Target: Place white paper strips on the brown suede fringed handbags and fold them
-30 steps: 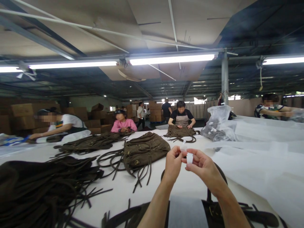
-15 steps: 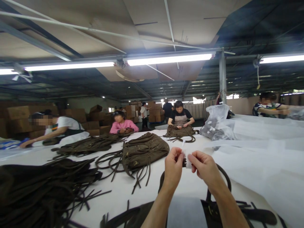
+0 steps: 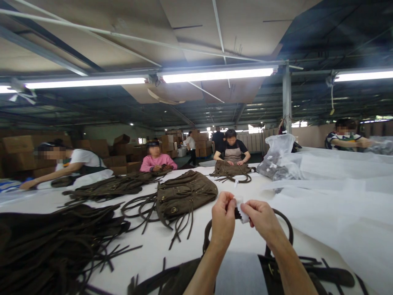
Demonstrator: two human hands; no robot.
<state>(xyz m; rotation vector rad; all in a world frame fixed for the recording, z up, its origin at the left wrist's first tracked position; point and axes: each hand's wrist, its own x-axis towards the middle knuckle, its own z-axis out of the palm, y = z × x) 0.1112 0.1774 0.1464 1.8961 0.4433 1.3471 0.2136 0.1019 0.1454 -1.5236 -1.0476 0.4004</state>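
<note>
In front of me my left hand (image 3: pixel 223 219) is closed in a pinch on a small white paper piece (image 3: pixel 245 216) and a dark swatch with a zigzag edge (image 3: pixel 237 214). My right hand (image 3: pixel 264 217) pinches the other side of the white piece between thumb and fingers. Below my forearms lies a dark brown bag (image 3: pixel 184 276), its looped handle (image 3: pixel 288 223) standing up behind my wrists. A pale grey sheet (image 3: pixel 241 272) rests on that bag.
A brown bag (image 3: pixel 187 194) with dangling straps lies ahead on the white table (image 3: pixel 147 254). Dark bags (image 3: pixel 46 250) are piled at left. Clear plastic sheeting (image 3: pixel 344 213) covers the right side. Several co-workers sit or stand around, one in an apron (image 3: pixel 233 155) opposite me.
The white piece has tilted and folded between my fingers, and my right hand has shifted slightly left and down. In the background, a standing person has moved to the right.
</note>
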